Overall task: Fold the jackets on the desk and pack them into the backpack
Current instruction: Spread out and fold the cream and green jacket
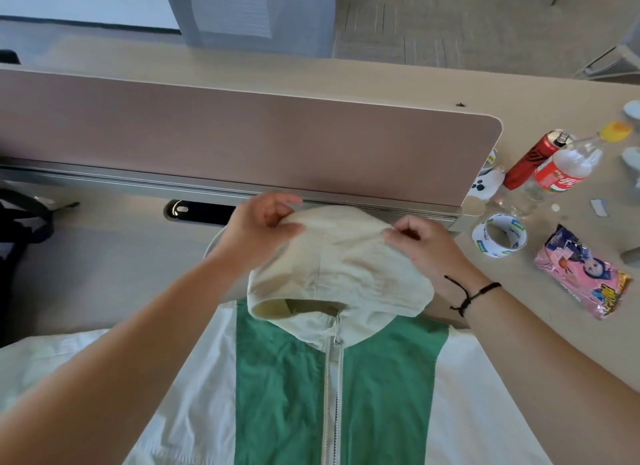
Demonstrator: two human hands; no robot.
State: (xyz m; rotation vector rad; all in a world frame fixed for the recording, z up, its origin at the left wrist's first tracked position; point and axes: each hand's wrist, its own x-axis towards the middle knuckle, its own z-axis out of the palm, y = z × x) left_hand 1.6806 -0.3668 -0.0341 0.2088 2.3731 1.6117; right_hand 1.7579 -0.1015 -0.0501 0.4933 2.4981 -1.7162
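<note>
Head view of a zipped jacket lying front-up on the bench, its green centre panels flanked by white sides and sleeves, with the cream hood at the far end. The left hand pinches the far left edge of the hood between thumb and curled fingers; the right hand pinches the far right edge in the same manner, so that the hood crown is raised off the bench between the two hands. The hood opening faces the viewer, nearer than both hands, just above the top of the zipper. A black cord bracelet circles the right wrist. Well to the left of the left hand, at the frame edge, lies a dark backpack, only partly visible. Just beyond the left hand, a black oval cable port is set into the bench, and behind it stands a pinkish divider panel. To the right of the right hand lies a roll of printed tape; further right is a pink snack packet. Beyond the tape, a clear plastic bottle with a red label and a red drink can lean side by side. A grey mesh chair stands beyond the divider.
</note>
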